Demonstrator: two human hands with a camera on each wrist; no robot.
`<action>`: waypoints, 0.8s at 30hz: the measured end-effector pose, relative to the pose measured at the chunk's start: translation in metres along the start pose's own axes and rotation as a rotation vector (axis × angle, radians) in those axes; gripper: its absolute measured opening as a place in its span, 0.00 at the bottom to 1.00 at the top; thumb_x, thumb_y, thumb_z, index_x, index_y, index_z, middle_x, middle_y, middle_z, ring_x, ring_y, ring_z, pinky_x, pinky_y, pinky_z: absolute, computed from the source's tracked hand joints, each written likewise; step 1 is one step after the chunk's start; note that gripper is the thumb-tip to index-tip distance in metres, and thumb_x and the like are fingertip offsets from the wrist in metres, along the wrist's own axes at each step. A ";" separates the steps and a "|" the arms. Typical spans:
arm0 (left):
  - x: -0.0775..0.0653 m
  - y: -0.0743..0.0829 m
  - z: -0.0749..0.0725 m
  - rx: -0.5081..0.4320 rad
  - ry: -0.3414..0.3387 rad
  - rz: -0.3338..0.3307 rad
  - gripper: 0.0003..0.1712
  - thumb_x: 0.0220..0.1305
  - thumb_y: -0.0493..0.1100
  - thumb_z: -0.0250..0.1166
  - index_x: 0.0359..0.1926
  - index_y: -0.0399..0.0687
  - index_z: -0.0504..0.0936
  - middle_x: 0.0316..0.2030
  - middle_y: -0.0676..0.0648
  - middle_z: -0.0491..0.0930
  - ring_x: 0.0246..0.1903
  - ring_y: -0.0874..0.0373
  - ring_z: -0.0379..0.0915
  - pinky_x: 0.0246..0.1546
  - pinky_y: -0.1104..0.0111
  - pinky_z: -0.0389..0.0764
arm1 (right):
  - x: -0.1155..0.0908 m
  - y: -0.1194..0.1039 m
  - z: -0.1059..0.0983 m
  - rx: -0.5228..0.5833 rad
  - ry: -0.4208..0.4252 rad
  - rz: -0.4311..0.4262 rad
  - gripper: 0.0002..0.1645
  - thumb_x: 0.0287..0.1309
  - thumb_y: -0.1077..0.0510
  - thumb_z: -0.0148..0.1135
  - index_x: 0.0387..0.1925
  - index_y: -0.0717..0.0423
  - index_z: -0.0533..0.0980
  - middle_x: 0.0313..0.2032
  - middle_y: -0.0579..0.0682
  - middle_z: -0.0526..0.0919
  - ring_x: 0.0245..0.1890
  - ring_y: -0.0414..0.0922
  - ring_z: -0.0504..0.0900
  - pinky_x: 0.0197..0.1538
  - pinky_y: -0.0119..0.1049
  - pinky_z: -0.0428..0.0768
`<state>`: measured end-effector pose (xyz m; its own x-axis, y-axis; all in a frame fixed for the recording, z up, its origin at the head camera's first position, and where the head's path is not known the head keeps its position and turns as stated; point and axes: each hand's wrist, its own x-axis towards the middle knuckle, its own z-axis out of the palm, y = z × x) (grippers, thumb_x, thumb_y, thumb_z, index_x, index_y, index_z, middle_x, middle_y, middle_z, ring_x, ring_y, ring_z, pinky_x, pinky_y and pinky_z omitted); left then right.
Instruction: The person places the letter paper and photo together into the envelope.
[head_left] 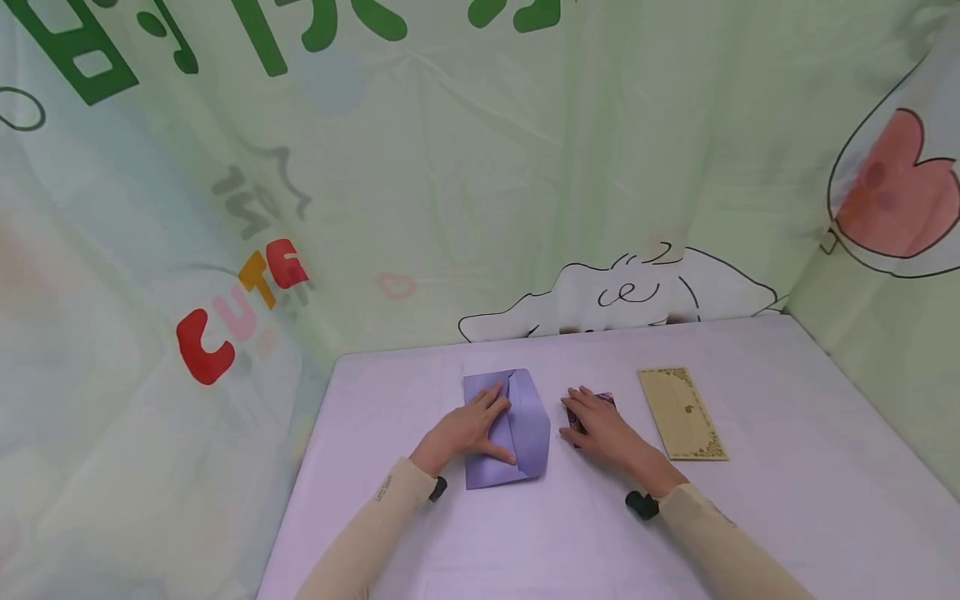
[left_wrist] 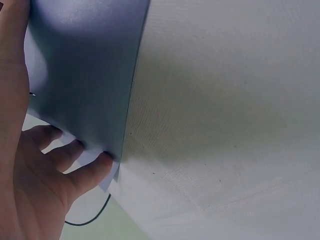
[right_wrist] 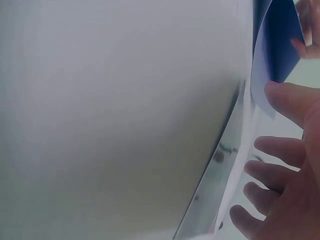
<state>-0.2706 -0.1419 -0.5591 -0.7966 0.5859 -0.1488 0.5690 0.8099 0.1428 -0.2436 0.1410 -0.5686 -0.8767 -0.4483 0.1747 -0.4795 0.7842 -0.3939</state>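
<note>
A purple envelope [head_left: 531, 425] lies on the table with its flap opened out to the right. My left hand [head_left: 472, 427] rests on the envelope, thumb and fingers spread over its body; in the left wrist view, fingertips touch the envelope's edge [left_wrist: 85, 85]. Just right of the envelope, my right hand [head_left: 609, 432] lies over a small dark patterned card [head_left: 574, 418], which it mostly covers. The right wrist view shows that hand's fingers [right_wrist: 272, 175] extended and apart, with the purple flap [right_wrist: 282, 45] beyond the thumb.
A tan rectangular card or envelope [head_left: 678, 414] with ornate dark corners lies flat to the right of my right hand. The table [head_left: 555, 542] has a pale lilac cover. A printed curtain [head_left: 487, 192] hangs behind its back edge and along the sides.
</note>
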 end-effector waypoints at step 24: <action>0.000 0.000 0.000 -0.017 0.015 0.014 0.54 0.45 0.78 0.70 0.66 0.56 0.63 0.79 0.38 0.49 0.75 0.38 0.56 0.65 0.52 0.74 | -0.009 0.058 -0.012 -0.074 -0.011 0.258 0.31 0.67 0.52 0.63 0.62 0.70 0.70 0.68 0.75 0.64 0.72 0.72 0.56 0.72 0.67 0.56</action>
<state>-0.2709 -0.1422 -0.5593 -0.7915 0.5969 -0.1315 0.5770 0.8007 0.1610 -0.2640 0.1958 -0.5819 -0.9700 -0.2335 0.0673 -0.2420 0.9021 -0.3574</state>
